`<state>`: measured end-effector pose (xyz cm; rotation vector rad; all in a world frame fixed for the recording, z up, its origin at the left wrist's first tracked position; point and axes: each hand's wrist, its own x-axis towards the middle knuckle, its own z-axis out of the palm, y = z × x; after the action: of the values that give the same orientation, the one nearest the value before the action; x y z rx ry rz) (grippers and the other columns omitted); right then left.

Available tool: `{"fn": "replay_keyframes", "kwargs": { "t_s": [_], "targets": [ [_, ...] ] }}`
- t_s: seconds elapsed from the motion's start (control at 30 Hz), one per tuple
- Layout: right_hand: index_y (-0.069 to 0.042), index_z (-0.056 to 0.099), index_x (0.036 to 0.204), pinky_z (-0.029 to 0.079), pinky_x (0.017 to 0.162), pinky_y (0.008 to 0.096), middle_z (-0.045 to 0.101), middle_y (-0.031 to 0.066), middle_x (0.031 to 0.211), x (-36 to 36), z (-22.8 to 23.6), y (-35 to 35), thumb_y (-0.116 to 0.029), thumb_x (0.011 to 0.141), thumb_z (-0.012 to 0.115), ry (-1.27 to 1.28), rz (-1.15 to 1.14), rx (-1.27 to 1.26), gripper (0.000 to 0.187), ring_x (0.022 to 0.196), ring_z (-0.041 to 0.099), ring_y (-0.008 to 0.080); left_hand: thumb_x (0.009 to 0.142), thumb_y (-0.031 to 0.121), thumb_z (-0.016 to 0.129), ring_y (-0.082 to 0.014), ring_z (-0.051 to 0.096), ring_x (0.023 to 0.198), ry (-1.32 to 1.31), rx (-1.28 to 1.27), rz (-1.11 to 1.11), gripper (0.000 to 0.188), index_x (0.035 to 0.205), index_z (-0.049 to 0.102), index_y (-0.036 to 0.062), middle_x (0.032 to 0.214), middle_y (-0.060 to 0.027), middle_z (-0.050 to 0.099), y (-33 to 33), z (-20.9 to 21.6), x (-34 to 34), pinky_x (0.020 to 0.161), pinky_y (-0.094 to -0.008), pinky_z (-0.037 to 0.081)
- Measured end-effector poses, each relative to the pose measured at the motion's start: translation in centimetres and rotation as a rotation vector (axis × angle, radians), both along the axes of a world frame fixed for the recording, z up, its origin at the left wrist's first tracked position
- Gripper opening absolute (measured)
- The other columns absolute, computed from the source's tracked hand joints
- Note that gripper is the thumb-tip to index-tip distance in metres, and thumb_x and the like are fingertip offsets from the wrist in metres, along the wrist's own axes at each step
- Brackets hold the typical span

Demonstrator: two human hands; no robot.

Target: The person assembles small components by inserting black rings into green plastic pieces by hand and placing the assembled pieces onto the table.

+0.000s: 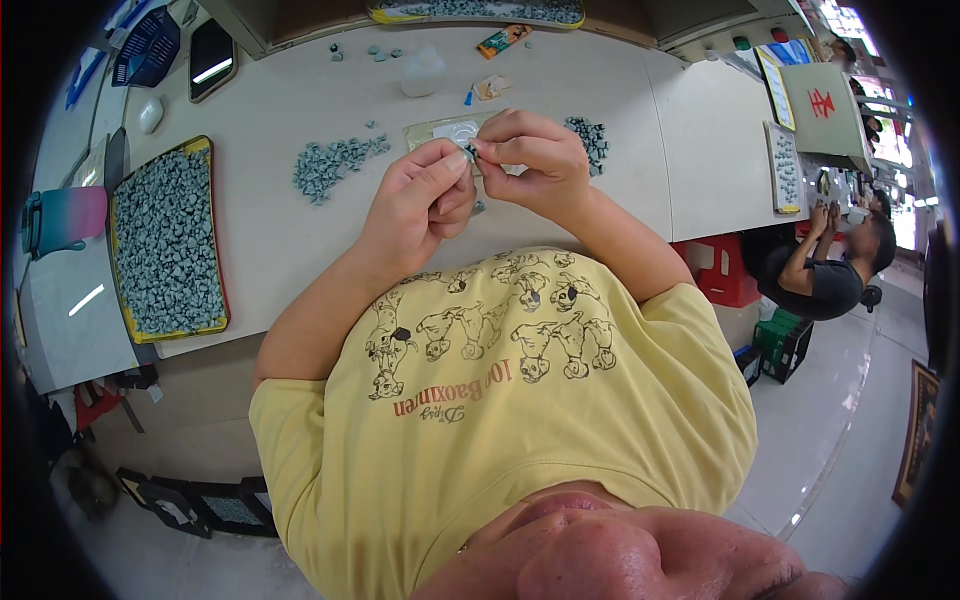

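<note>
In front of my chest the fingertips of both hands meet over a small grey-green piece (471, 148), mostly hidden by the fingers. My left hand (422, 200) is closed, with thumb and forefinger pinched at the piece. My right hand (540, 160) pinches it from the other side. Beneath them lies a pale flat pad (422, 133) with a white round mark. A loose pile of similar grey-green pieces (330, 168) is to the left of my hands, and a smaller pile (597, 145) sits just beyond my right hand.
A yellow-rimmed tray (222, 270) full of pieces stands at the left, near a pink-and-blue bottle (68, 220) and a phone (212, 60). Farther back are a whitish translucent lump (423, 72), an orange-green packet (503, 40) and another tray (475, 17). A co-worker (820, 265) sits at the right.
</note>
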<state>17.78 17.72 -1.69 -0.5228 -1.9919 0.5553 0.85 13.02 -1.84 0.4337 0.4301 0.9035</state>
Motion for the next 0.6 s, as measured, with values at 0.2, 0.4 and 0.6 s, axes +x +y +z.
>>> {"fn": "replay_keyframes", "kwargs": {
  "t_s": [0.2, 0.4, 0.6],
  "targets": [
    [0.000, 0.060, 0.074, 0.049, 0.054, 0.0249, 0.061, 0.0075, 0.076, 0.2, 0.5, -0.4, 0.009, 0.063, 0.066, -0.057, -0.069, -0.020, 0.015, 0.064, 0.059, 0.0175, 0.091, 0.018, 0.044, -0.0052, 0.025, 0.046, 0.088, -0.004, 0.030, 0.017, 0.079, 0.045, 0.0070, 0.060, 0.0031, 0.035, 0.2, 0.6, 0.3, 0.041, -0.0208, 0.019],
    [-0.003, 0.066, 0.085, 0.051, 0.059, 0.0242, 0.064, 0.0052, 0.080, 0.1, 0.8, -0.6, 0.004, 0.066, 0.068, -0.123, -0.174, -0.082, 0.020, 0.067, 0.062, 0.0164, 0.092, 0.020, 0.039, -0.0051, 0.024, 0.046, 0.192, -0.037, 0.059, 0.023, 0.072, 0.040, 0.0079, 0.058, 0.0029, 0.032, 0.1, 1.2, 0.4, 0.041, -0.0210, 0.018],
    [-0.003, 0.067, 0.090, 0.051, 0.059, 0.0234, 0.065, 0.0067, 0.080, 0.3, 0.8, -1.1, 0.004, 0.068, 0.067, -0.120, -0.120, -0.182, 0.023, 0.068, 0.062, 0.0148, 0.092, 0.022, 0.038, -0.0051, 0.023, 0.046, 0.208, -0.040, 0.067, 0.025, 0.072, 0.038, 0.0087, 0.057, 0.0031, 0.031, 0.1, 1.2, 0.4, 0.041, -0.0207, 0.017]
  ]
}}
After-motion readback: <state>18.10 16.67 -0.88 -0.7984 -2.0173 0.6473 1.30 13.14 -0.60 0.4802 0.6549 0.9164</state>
